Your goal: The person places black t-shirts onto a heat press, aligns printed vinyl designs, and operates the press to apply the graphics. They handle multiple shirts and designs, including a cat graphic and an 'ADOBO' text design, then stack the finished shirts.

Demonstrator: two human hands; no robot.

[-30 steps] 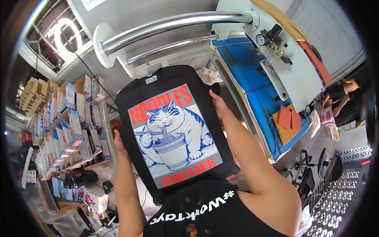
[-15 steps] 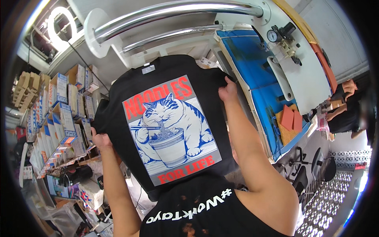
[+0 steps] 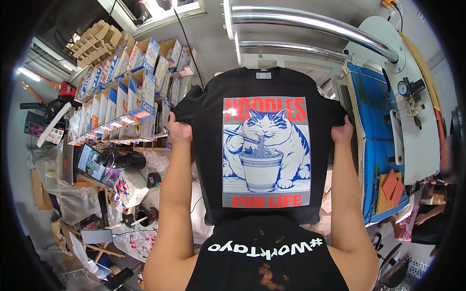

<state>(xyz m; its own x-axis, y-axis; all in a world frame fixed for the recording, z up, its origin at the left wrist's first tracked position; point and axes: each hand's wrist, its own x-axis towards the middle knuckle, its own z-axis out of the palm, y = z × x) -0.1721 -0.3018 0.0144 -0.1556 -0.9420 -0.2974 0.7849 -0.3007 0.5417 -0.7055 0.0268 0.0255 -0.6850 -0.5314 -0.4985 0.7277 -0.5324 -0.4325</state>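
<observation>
A black T-shirt (image 3: 325,97) is held up spread out, its printed side toward me. The print (image 3: 266,152) is a blue-and-white cat eating noodles from a cup with chopsticks, framed in grey with red lettering; a small pale label (image 3: 263,75) sits at the collar. My left hand (image 3: 179,128) grips the left sleeve and my right hand (image 3: 342,130) grips the right one, both with curled fingers at about the same height. The shirt's lower part reaches down to my own dark top (image 3: 223,269).
Racks of cardboard boxes (image 3: 116,104), a laptop (image 3: 92,162) and a cluttered worktable are at left. A press machine with chrome bars (image 3: 310,29), blue pad (image 3: 366,126) and pressure gauge (image 3: 403,88) stands ahead and right. Another person (image 3: 427,218) is at the far right edge.
My view has turned leftward. My left hand has moved up from the shirt's side to its sleeve, and the shirt, earlier tilted, now hangs squarely between both hands.
</observation>
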